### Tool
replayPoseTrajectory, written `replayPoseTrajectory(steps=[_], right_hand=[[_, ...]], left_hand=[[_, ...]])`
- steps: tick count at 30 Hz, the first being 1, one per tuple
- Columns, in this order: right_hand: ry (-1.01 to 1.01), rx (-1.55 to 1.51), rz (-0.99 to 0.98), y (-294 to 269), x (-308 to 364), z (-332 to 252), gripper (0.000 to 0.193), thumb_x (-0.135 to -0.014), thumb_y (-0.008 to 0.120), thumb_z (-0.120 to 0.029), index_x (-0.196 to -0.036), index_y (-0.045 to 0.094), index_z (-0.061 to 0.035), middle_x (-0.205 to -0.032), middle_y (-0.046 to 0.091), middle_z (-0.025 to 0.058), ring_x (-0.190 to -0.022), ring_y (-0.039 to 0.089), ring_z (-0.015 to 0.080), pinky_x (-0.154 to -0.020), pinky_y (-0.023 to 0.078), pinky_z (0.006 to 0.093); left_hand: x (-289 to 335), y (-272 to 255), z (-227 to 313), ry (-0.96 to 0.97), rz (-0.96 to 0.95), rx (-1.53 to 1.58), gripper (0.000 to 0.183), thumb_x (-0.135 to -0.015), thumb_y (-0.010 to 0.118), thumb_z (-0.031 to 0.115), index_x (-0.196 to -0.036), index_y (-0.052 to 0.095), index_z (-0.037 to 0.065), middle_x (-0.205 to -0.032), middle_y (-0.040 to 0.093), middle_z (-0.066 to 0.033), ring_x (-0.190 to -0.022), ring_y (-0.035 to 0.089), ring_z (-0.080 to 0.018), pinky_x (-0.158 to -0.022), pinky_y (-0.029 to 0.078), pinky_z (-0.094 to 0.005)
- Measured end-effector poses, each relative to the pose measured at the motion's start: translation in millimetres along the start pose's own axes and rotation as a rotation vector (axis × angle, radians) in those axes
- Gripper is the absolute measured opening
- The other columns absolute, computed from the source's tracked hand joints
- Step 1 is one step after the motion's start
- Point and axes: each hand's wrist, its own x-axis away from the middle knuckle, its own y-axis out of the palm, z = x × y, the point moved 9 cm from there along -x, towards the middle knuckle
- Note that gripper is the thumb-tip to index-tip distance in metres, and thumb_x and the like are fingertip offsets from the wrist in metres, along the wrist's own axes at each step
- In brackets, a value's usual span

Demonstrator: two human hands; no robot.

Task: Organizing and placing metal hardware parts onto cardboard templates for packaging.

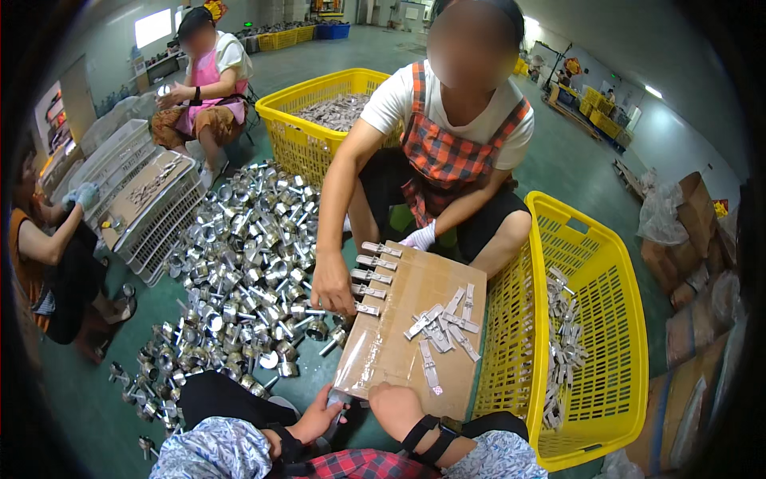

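Note:
My left hand (317, 417) is closed at the near left corner of a cardboard-topped work surface (369, 339); a greyish bit shows at its fingertips, too small to name. Beside it, my right hand (396, 405) is curled at the near edge, its fingertips hidden underneath. On the cardboard lies a loose heap of flat silver metal clips (444, 326), with a single clip (429, 367) closest to my right hand. Several clips (373, 276) are lined up along the left edge. A co-worker's hand (333, 286) touches the nearest of that row.
Left of the cardboard, a large pile of shiny metal cups with stems (247, 255) covers the floor. A yellow basket (590, 319) with clips stands at right, another yellow basket (299, 132) behind. The co-worker in a plaid apron (447, 144) sits opposite; two more people work at left.

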Motion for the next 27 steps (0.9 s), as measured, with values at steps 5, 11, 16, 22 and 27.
replayPoseTrajectory(steps=[5, 11, 16, 22, 27], right_hand=[[-0.01, -0.007, -0.007, -0.3, -2.2, 0.7, 0.007, -0.075, 0.053, -0.01, -0.075, 0.059, -0.0076, -0.071, 0.059, 0.0096, -0.06, 0.064, 0.0243, -0.049, 0.05, 0.0323], [-0.001, -0.02, -0.02, 4.1, -1.3, 1.1, 0.007, -0.075, 0.052, -0.01, -0.075, 0.059, -0.0075, -0.071, 0.06, 0.0097, -0.06, 0.064, 0.0246, -0.05, 0.051, 0.0326], [0.001, -0.017, -0.045, 1.0, -1.5, -0.1, 0.008, -0.076, 0.052, -0.01, -0.076, 0.06, -0.0075, -0.072, 0.061, 0.0098, -0.061, 0.064, 0.0243, -0.05, 0.051, 0.0323], [-0.01, -0.02, -0.045, 1.7, -1.5, -0.9, 0.008, -0.076, 0.052, -0.011, -0.077, 0.06, -0.0075, -0.073, 0.061, 0.0095, -0.061, 0.065, 0.0242, -0.05, 0.051, 0.032], [-0.002, 0.019, -0.064, 0.6, -2.4, -1.2, 0.008, -0.077, 0.053, -0.011, -0.077, 0.06, -0.0076, -0.073, 0.061, 0.009, -0.061, 0.065, 0.0233, -0.05, 0.051, 0.0315]], left_hand=[[-1.8, -0.6, -0.3, -0.018, 0.006, 0.01, 0.058, -0.093, 0.046, 0.004, -0.143, 0.016, 0.007, -0.118, 0.049, -0.0111, -0.096, 0.055, -0.0172, -0.07, 0.053, -0.0293], [-3.7, -2.6, -6.6, -0.023, 0.01, -0.01, 0.059, -0.093, 0.046, 0.004, -0.143, 0.015, 0.007, -0.118, 0.049, -0.0112, -0.096, 0.055, -0.0172, -0.071, 0.054, -0.0291], [-3.0, -2.0, -6.0, -0.014, 0.009, 0.002, 0.059, -0.093, 0.045, 0.003, -0.143, 0.015, 0.007, -0.12, 0.048, -0.0121, -0.098, 0.054, -0.0175, -0.072, 0.054, -0.0294], [-2.6, -0.7, -5.1, -0.016, 0.005, 0.008, 0.06, -0.093, 0.045, 0.003, -0.143, 0.014, 0.007, -0.12, 0.048, -0.0124, -0.098, 0.054, -0.0179, -0.073, 0.054, -0.0296], [-2.2, -0.9, -4.1, -0.023, 0.006, -0.015, 0.06, -0.093, 0.045, 0.003, -0.143, 0.014, 0.007, -0.12, 0.048, -0.0123, -0.098, 0.054, -0.0178, -0.073, 0.053, -0.0296]])
